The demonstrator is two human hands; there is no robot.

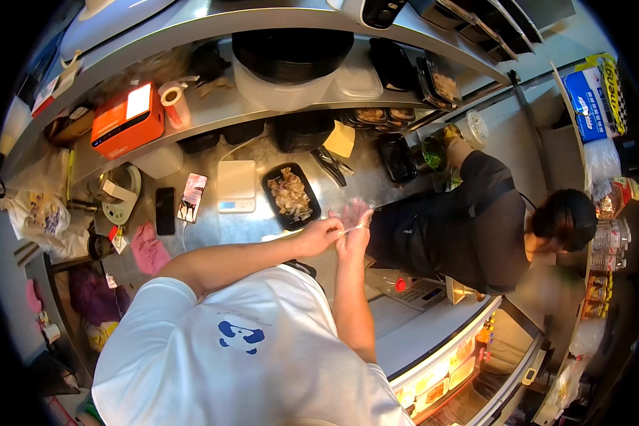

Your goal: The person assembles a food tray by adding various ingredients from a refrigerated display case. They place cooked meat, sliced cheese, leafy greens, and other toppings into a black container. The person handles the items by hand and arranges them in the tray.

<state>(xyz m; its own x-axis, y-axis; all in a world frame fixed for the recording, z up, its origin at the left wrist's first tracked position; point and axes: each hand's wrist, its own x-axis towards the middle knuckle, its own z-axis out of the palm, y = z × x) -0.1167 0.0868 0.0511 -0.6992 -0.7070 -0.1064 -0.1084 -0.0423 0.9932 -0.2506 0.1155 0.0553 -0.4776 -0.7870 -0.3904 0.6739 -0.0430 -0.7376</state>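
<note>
In front of my chest, the two hands meet over the steel counter's near edge. My left hand (pixel 323 236) pinches the cuff of a thin clear plastic glove (pixel 350 228). My right hand (pixel 353 238) is raised with the glove over it, its fingers spread and somewhat blurred. Just beyond them sits a black plastic tray (pixel 309 219) holding pale brown sliced meat (pixel 290 193). A white digital kitchen scale (pixel 236 179) lies left of that tray. Behind the tray, black-handled tongs (pixel 329 165) rest beside a yellowish sheet of paper (pixel 341 139).
At right, a co-worker in black (pixel 454 231) leans over the counter, close to my right hand. Two phones (pixel 165 211) and a pink cloth (pixel 150 248) lie left. A shelf overhead holds an orange box (pixel 128 121) and stacked black lids (pixel 291 53). A lit food case (pixel 440 376) stands lower right.
</note>
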